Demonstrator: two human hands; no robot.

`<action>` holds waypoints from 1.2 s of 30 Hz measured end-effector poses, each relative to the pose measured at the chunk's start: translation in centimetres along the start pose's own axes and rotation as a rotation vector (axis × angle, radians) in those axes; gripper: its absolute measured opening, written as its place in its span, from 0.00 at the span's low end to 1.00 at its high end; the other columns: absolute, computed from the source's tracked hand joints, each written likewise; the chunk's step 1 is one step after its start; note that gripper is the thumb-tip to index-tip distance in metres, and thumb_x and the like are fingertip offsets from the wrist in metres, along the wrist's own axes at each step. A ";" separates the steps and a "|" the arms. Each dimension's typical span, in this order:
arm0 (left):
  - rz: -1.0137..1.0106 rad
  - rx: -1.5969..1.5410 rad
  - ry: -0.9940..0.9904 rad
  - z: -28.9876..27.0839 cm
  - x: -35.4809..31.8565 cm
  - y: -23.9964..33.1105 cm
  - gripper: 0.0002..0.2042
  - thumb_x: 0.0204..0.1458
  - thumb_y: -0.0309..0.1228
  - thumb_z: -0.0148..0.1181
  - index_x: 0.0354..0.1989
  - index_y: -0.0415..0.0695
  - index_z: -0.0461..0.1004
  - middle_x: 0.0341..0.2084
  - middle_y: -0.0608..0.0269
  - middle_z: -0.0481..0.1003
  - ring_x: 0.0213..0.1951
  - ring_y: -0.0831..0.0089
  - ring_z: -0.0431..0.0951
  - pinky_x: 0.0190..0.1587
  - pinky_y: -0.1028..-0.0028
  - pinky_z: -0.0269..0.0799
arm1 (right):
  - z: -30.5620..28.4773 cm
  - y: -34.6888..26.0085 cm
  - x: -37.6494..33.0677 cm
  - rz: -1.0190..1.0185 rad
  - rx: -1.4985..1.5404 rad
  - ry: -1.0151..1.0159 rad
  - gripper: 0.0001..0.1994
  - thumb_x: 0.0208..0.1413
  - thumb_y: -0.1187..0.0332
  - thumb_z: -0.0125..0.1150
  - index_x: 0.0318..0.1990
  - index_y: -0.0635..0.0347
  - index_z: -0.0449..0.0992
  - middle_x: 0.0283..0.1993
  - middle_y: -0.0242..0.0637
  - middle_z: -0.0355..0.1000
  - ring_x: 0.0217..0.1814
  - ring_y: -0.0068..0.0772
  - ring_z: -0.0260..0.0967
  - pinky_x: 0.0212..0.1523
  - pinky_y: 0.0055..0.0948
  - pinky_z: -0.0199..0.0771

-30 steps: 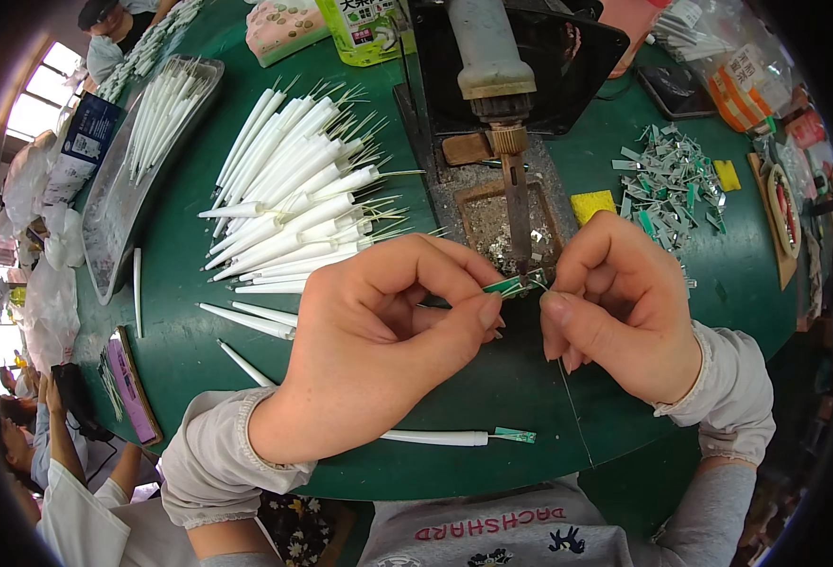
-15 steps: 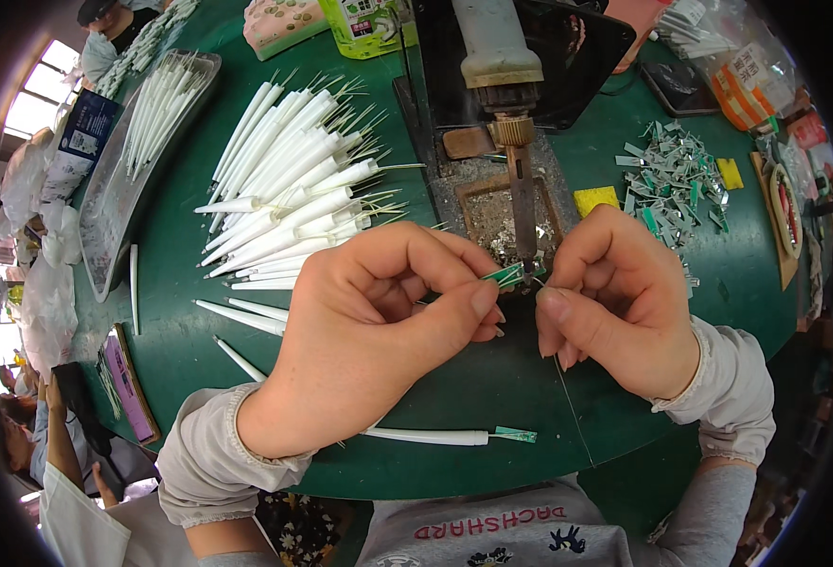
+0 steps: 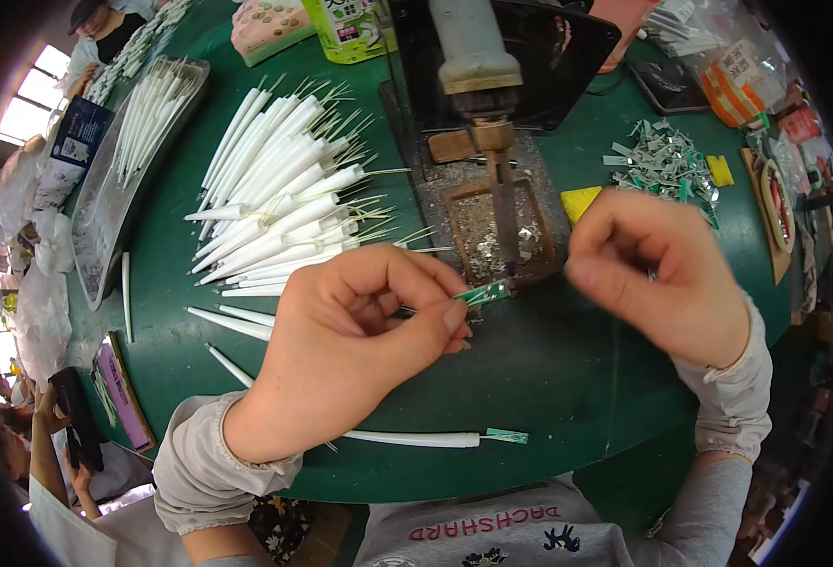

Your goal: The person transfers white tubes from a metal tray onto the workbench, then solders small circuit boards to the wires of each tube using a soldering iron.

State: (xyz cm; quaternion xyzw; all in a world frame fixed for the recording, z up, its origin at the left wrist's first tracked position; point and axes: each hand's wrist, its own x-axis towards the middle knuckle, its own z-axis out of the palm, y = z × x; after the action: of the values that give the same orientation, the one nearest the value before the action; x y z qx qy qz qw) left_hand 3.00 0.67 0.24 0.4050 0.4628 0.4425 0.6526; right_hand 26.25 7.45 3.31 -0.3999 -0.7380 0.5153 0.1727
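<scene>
**Clerk:** What is done and what is left, left to right?

**Keeper:** Item, pile of white tubes (image 3: 289, 180), beyond your left hand (image 3: 355, 335): many, thin wires at their ends, no strip visible on any. Item, your left hand: thumb and forefinger pinching one green circuit strip (image 3: 487, 294), its free end toward your right hand (image 3: 672, 279); your fingers hide whether a tube is joined to it. Item, single white tube (image 3: 416, 439), on the tabletop (image 3: 539, 378) nearer you than your left hand: strip fitted at its right end. Item, your right hand: fingertips drawn close, blurred; cannot tell whether you grip anything. Item, heap of small strips (image 3: 667, 161), just beyond your right hand: many, loose. By my reckoning, one fitted, one in hand, most left.

**Clerk:** And what else, and what obstructs?

**Keeper:** Item, long clear tray (image 3: 86, 255), well left of your left hand, holding slim white sticks (image 3: 152, 113). Item, soldering iron (image 3: 490, 132), tip down between your hands, right by the strip's end; contact cannot be told. It is the chief obstruction. Item, yellow sponge (image 3: 580, 202), just beyond your right hand, partly covered by it. Item, clear bag (image 3: 733, 80), far beyond that hand.
</scene>
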 end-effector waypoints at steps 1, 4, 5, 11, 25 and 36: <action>0.010 0.076 -0.020 0.0 -0.1 0.0 0.03 0.51 0.17 0.58 0.30 0.35 0.70 0.37 0.55 0.72 0.32 0.74 0.77 0.37 0.77 0.76 | -0.8 -0.5 -0.2 0.012 -0.165 0.079 0.06 0.57 0.71 0.55 0.30 0.63 0.69 0.25 0.26 0.64 0.26 0.10 0.58 0.25 0.15 0.56; 0.031 0.272 -0.131 0.0 -0.6 -0.1 0.02 0.48 0.17 0.59 0.29 0.35 0.72 0.36 0.56 0.73 0.31 0.75 0.76 0.35 0.77 0.74 | -2.0 0.8 -0.7 -0.088 -0.562 0.243 0.05 0.51 0.73 0.58 0.29 0.63 0.69 0.22 0.35 0.67 0.22 0.30 0.64 0.24 0.27 0.61; 0.042 0.471 -0.222 0.0 -0.7 -0.1 0.02 0.47 0.17 0.59 0.28 0.36 0.73 0.35 0.56 0.74 0.30 0.75 0.76 0.35 0.77 0.74 | -2.3 1.3 -0.8 -0.211 -0.800 0.297 0.06 0.48 0.73 0.59 0.28 0.63 0.68 0.20 0.40 0.68 0.22 0.41 0.68 0.25 0.35 0.64; 0.599 0.922 -0.376 1.3 -2.3 -2.4 0.07 0.38 0.19 0.62 0.25 0.39 0.70 0.32 0.57 0.73 0.31 0.63 0.74 0.32 0.72 0.72 | -1.3 1.3 -1.8 -0.090 -1.100 0.095 0.05 0.45 0.74 0.59 0.26 0.64 0.69 0.23 0.45 0.69 0.28 0.50 0.70 0.29 0.42 0.69; 0.784 1.673 -0.100 -0.6 -1.2 0.4 0.11 0.33 0.30 0.55 0.28 0.40 0.70 0.33 0.57 0.67 0.37 0.65 0.67 0.34 0.72 0.67 | -0.7 1.3 -1.4 -0.176 -1.044 0.131 0.07 0.39 0.78 0.57 0.27 0.63 0.67 0.19 0.44 0.66 0.23 0.49 0.67 0.25 0.43 0.67; 0.693 1.519 -0.126 -0.8 -0.7 0.5 0.11 0.35 0.23 0.56 0.31 0.37 0.70 0.37 0.54 0.71 0.38 0.59 0.72 0.40 0.67 0.72 | -0.2 0.0 -1.3 -0.339 -0.492 0.003 0.07 0.39 0.79 0.57 0.30 0.62 0.70 0.21 0.39 0.67 0.21 0.40 0.68 0.22 0.34 0.68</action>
State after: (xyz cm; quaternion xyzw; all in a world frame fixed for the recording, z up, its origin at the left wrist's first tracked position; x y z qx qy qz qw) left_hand 1.96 0.21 0.67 0.8778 0.4473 0.1626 0.0539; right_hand 27.23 6.59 3.61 -0.3014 -0.8968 0.2841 0.1553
